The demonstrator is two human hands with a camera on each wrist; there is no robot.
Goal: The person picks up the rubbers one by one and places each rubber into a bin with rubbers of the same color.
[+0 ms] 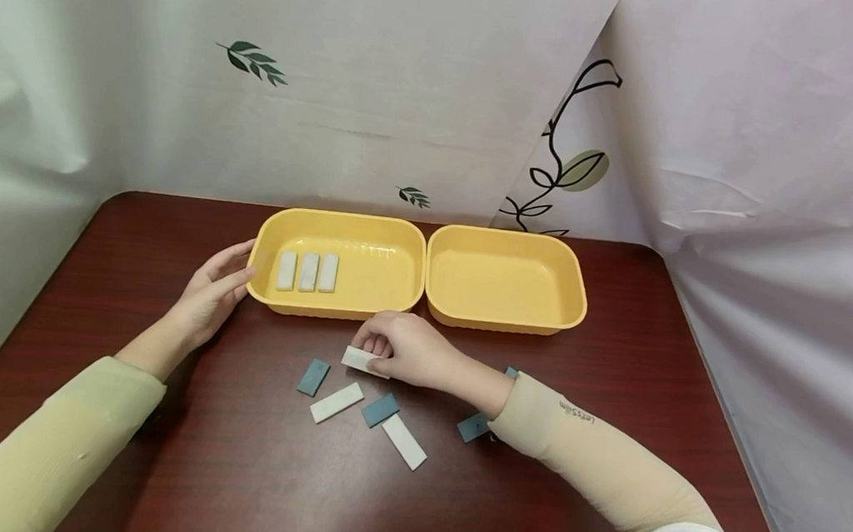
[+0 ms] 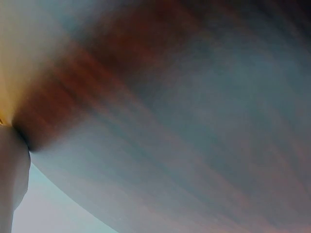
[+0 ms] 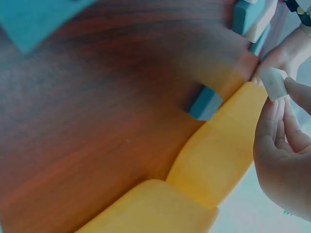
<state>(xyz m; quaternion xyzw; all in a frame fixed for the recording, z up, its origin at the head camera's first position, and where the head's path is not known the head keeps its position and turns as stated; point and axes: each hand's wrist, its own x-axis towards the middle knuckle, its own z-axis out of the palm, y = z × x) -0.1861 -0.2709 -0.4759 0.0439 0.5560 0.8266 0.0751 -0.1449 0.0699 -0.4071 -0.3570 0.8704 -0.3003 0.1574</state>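
Note:
My right hand point(image 1: 416, 350) pinches a white rectangular block point(image 1: 363, 360) between thumb and fingers, just in front of the left yellow bin point(image 1: 340, 311). The right wrist view shows one end of this held white block point(image 3: 273, 83). Around the bin's left end, my left hand point(image 1: 209, 295) rests with extended fingers and the thumb touching the rim. Three white blocks point(image 1: 309, 272) lie side by side in that bin. Near the right hand on the table are a white block point(image 1: 336, 402), another white block point(image 1: 404, 442), a blue block point(image 1: 313, 377) and another blue block point(image 1: 381, 410).
A second yellow bin point(image 1: 505, 318) adjoins the first on the right. By the right forearm lie a blue block point(image 1: 472, 427) and another blue block point(image 1: 512, 372), both partly covered. The dark red table point(image 1: 230, 468) meets a hanging white curtain point(image 1: 348, 109) behind.

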